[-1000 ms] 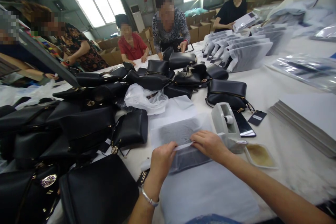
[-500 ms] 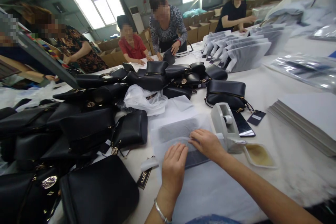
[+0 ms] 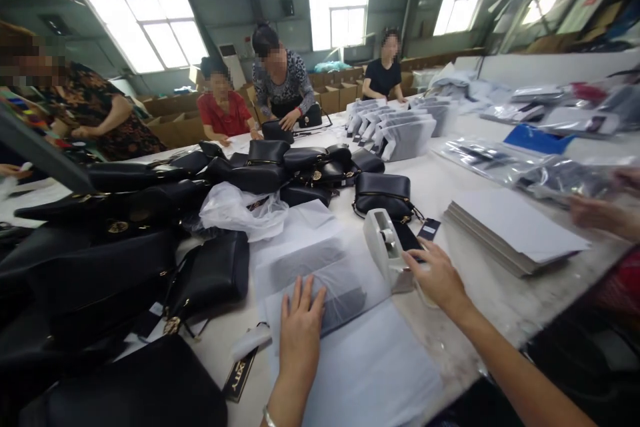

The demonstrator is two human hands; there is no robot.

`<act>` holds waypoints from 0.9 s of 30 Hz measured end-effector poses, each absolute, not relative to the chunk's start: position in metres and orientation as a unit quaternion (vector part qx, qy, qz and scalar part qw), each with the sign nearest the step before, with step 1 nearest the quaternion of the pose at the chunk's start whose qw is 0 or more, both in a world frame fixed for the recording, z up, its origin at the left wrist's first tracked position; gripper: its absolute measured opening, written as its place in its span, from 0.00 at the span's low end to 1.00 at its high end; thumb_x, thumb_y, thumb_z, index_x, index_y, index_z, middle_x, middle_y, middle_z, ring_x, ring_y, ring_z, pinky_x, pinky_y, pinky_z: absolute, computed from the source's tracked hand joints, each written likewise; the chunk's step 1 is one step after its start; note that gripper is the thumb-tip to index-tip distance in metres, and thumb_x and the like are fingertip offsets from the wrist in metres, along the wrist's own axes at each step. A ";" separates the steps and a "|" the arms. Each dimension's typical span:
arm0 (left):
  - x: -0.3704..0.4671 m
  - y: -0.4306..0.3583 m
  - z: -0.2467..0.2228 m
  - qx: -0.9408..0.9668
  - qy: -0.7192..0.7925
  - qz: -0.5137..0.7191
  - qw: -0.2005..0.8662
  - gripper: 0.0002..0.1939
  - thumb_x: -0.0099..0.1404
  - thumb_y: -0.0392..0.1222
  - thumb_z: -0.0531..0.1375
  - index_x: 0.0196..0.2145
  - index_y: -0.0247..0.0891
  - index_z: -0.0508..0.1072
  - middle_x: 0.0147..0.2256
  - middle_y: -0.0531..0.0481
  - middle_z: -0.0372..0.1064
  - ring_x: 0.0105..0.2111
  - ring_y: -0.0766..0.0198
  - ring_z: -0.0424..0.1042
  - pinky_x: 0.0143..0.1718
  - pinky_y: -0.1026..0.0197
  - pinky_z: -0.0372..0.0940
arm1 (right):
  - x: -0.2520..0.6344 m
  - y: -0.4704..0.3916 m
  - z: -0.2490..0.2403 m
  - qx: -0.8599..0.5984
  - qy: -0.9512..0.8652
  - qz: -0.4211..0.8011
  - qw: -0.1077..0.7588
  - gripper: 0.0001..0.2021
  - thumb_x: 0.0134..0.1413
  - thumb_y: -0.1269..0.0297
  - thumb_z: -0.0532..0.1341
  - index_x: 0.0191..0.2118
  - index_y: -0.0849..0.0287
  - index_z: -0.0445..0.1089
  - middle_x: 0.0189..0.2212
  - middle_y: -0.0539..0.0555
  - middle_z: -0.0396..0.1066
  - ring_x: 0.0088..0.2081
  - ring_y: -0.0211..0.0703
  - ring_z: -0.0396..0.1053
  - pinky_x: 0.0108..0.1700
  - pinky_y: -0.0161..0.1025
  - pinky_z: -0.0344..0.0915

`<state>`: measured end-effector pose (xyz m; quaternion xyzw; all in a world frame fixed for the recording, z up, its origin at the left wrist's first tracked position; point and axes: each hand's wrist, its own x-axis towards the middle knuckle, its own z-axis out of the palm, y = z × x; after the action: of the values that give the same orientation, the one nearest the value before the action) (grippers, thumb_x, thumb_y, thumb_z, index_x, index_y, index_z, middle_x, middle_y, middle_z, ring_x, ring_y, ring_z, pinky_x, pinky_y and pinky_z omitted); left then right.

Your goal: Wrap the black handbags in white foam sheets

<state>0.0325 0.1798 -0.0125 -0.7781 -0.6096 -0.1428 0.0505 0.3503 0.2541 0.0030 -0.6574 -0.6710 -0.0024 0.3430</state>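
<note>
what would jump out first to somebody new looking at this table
Probably the black bags, heaped over the left side of the table. Front and centre, the left hand lies spread on translucent paper over something dark, while the right hand is at the tape dispenser. Farther back, right of the bags, pale packs stand in rows.

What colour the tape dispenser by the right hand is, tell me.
Light grey: the tape dispenser shows best in the head view.
</note>
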 end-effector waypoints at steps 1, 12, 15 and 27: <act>0.032 0.180 -0.014 -0.779 -0.607 -0.145 0.056 0.20 0.67 0.33 0.57 0.55 0.47 0.71 0.63 0.44 0.60 0.62 0.42 0.59 0.54 0.34 0.65 | 0.353 0.253 -0.003 -0.675 -0.658 0.043 0.333 0.15 0.60 0.52 0.59 0.35 0.56 0.79 0.55 0.62 0.68 0.58 0.61 0.64 0.60 0.61 0.60; 0.030 0.178 -0.022 -0.763 -0.624 -0.155 0.067 0.22 0.68 0.33 0.55 0.55 0.52 0.71 0.63 0.51 0.60 0.63 0.48 0.59 0.56 0.40 0.63 | 0.317 0.225 0.017 -0.663 -0.495 0.238 0.509 0.16 0.48 0.47 0.65 0.33 0.54 0.81 0.59 0.57 0.65 0.57 0.57 0.65 0.58 0.47 0.62; 0.029 0.178 -0.021 -0.769 -0.618 -0.151 0.062 0.21 0.69 0.35 0.55 0.56 0.51 0.70 0.64 0.51 0.58 0.64 0.48 0.57 0.57 0.40 0.63 | 0.308 0.202 0.019 -0.642 -0.436 0.275 0.568 0.17 0.49 0.47 0.66 0.36 0.55 0.80 0.55 0.57 0.69 0.54 0.54 0.68 0.55 0.46 0.66; 0.030 0.176 -0.015 -0.781 -0.605 -0.140 0.067 0.21 0.68 0.35 0.56 0.57 0.47 0.70 0.64 0.46 0.58 0.64 0.44 0.57 0.56 0.38 0.63 | 0.316 0.191 -0.022 -0.632 -0.335 0.440 0.543 0.20 0.41 0.47 0.71 0.32 0.61 0.77 0.26 0.53 0.74 0.25 0.39 0.68 0.32 0.37 0.69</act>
<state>0.0296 0.1762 -0.0147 -0.7809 -0.6050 -0.1401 0.0671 0.3159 0.1912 -0.0215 -0.6319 -0.3350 0.4398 0.5431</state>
